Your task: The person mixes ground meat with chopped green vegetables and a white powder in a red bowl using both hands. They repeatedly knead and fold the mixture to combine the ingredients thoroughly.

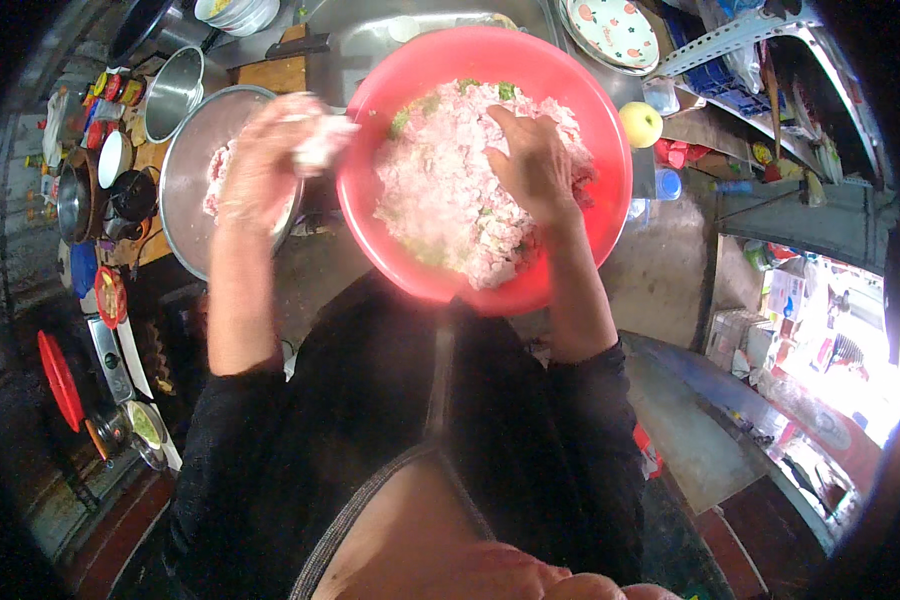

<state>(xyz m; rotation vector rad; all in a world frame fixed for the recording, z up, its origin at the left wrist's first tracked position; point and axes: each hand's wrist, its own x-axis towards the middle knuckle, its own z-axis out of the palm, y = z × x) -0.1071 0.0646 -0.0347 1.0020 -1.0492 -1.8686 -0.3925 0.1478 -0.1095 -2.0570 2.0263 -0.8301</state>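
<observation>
A wide red plastic basin [607,202] stands in front of me with a large heap of pale pink minced meat [450,172] and bits of chopped green [506,91] in it. My left hand [266,161], blurred by motion, is over a steel bowl [184,172] left of the basin. It grips a clump of minced meat [324,146] that reaches to the basin's rim. More mince [216,180] lies in the steel bowl, partly hidden by my hand. On the right of the heap, my right hand [536,161] rests with thumb and fingers apart, fingertips touching the mince.
Behind the basin is a steel sink [337,52]. A plate with fruit prints [615,34] and a yellow-green apple [640,124] sit at the back right. To the left, an empty metal pot [172,94], a white bowl [115,159] and several jars crowd a wooden surface [150,157].
</observation>
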